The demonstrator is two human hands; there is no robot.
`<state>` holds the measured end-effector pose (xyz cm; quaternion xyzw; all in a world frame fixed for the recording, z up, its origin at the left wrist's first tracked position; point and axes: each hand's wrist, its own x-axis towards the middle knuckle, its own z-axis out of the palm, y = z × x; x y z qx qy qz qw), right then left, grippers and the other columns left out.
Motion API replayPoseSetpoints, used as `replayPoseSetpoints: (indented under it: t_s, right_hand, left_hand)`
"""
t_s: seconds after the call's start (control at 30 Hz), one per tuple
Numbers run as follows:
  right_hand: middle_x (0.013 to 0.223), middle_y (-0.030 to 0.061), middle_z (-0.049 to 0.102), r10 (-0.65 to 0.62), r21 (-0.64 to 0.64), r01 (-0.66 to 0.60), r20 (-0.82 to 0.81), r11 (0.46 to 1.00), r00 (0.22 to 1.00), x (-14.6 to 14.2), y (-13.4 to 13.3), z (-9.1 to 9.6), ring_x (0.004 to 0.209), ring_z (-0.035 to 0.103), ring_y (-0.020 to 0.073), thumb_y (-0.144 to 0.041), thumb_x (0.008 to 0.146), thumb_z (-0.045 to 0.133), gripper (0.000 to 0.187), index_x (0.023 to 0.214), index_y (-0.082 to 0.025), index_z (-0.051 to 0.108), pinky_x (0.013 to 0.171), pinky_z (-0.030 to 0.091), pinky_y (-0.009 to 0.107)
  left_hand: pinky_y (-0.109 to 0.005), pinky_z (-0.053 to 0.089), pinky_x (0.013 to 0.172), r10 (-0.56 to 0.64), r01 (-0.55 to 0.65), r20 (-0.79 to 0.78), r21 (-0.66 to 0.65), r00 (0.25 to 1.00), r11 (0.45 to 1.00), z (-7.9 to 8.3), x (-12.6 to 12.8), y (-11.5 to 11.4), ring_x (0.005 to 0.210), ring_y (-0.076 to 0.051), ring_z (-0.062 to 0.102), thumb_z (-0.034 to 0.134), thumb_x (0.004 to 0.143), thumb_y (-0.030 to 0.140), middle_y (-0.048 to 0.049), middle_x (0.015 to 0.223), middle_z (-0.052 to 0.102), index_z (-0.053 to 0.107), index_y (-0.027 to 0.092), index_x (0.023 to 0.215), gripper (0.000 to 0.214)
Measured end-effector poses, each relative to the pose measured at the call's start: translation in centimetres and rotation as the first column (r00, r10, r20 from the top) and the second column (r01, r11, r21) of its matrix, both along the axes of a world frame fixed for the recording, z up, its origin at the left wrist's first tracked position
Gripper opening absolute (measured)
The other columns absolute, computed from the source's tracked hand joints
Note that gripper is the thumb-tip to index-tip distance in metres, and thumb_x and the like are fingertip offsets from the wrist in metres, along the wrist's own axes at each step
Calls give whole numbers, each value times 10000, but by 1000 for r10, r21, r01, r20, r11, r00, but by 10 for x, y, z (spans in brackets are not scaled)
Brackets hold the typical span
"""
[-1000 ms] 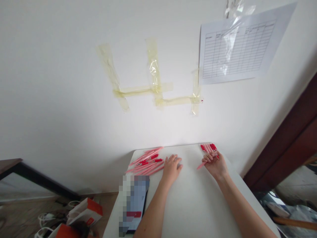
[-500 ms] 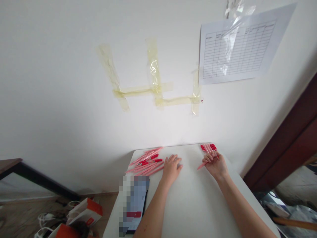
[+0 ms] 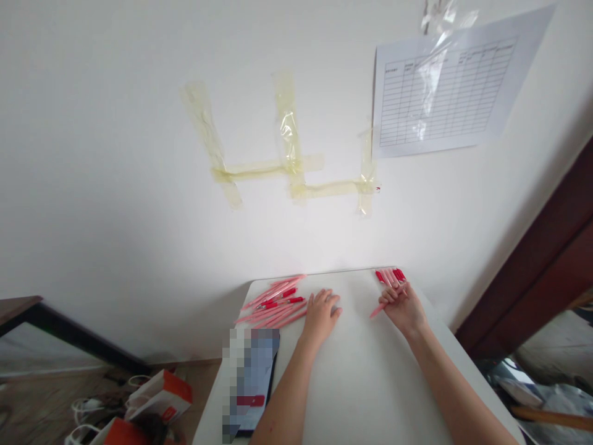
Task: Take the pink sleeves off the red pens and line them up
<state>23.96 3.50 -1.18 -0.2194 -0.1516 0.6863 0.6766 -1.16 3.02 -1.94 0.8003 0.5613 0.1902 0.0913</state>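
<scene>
My left hand (image 3: 319, 315) lies flat on the white table (image 3: 365, 383), fingers spread, just right of a pile of pink pens (image 3: 274, 301) with red caps. My right hand (image 3: 404, 306) is closed around one pink pen (image 3: 377, 309), whose tip points down-left toward the table. Just beyond that hand, a small row of pink pens with red caps (image 3: 390, 275) lies at the table's far edge.
A tablet (image 3: 252, 377) lies at the table's left edge. Old tape strips (image 3: 287, 167) and a printed table sheet (image 3: 445, 93) are stuck on the white wall behind. A dark wooden frame (image 3: 542, 266) stands at right. Orange-and-white boxes (image 3: 157, 395) sit on the floor at left.
</scene>
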Motion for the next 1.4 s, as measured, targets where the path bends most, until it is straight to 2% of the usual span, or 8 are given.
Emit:
replayPoseSetpoints:
  t_s: [0.3, 0.57, 0.8, 0.9, 1.0, 1.23, 1.3, 1.4]
  right_hand:
    - [613, -54, 386, -7, 11, 7, 2, 1000, 1000, 0, 2, -3, 541, 374, 101, -400, 867, 581, 224, 735, -234, 507, 530, 403, 238]
    - [846, 5, 610, -102, 54, 91, 261, 994, 960, 6, 7, -9, 730, 549, 136, -316, 758, 617, 122, 859, -246, 625, 668, 516, 296]
    - [969, 25, 673, -203, 98, 178, 458, 979, 865, 7, 8, -12, 806, 597, 146, -260, 667, 718, 313, 979, -233, 715, 736, 557, 289]
    - [1075, 49, 688, -280, 149, 245, 659, 958, 698, 7, 7, -14, 884, 635, 178, -353, 700, 728, 395, 1075, -230, 723, 808, 570, 327]
    - [1119, 72, 691, -356, 288, 227, 857, 930, 371, 7, 6, -16, 901, 652, 197, -423, 740, 704, 492, 1190, -224, 691, 828, 573, 358]
    - [977, 73, 707, -452, 450, -82, 837, 889, -309, 0, 2, -25, 870, 660, 223, -339, 890, 527, 184, 942, -235, 670, 801, 522, 394]
    - [989, 75, 708, -452, 445, -125, 778, 887, -436, 0, 1, -27, 925, 654, 237, -306, 902, 503, 181, 876, -236, 667, 854, 484, 418]
    - [997, 72, 712, -411, 409, -132, 733, 903, -542, 0, 0, -27, 963, 644, 243, -299, 919, 481, 216, 875, -247, 686, 869, 439, 430]
  left_hand:
    - [-560, 237, 1242, 2, -2, -8, -2, 1000, 1000, 1, 0, 0, 1440, -253, 416, 563, 949, 321, -35, 1498, 533, 610, 308, 1286, 341]
    - [-573, 231, 1237, -8, 8, -3, -2, 1000, 1000, -1, 0, 1, 1447, -254, 406, 560, 950, 319, -33, 1505, 527, 607, 311, 1288, 342]
    - [-574, 228, 1238, -8, 8, -2, -5, 1000, 1000, -1, 0, 0, 1452, -255, 400, 560, 949, 321, -36, 1511, 519, 607, 314, 1294, 348]
    - [-579, 229, 1235, -9, 9, 0, -4, 1000, 1000, 0, 0, 0, 1449, -258, 403, 559, 949, 320, -39, 1509, 520, 607, 313, 1294, 348]
    - [-580, 232, 1233, -14, 14, 3, -3, 1000, 1000, -1, 0, 0, 1444, -262, 408, 559, 949, 320, -46, 1503, 525, 611, 308, 1290, 345]
    - [-586, 224, 1233, -14, 14, 10, 4, 1000, 1000, -3, 0, 1, 1443, -263, 408, 557, 950, 320, -39, 1501, 528, 608, 311, 1288, 342]
    - [-581, 224, 1235, -12, 12, 5, -2, 1000, 1000, -3, 0, 1, 1447, -261, 404, 554, 952, 324, -38, 1505, 524, 606, 312, 1289, 341]
    - [-579, 222, 1236, -9, 9, 2, -8, 1000, 1000, -3, 0, 1, 1450, -261, 398, 550, 953, 325, -40, 1511, 517, 603, 309, 1292, 344]
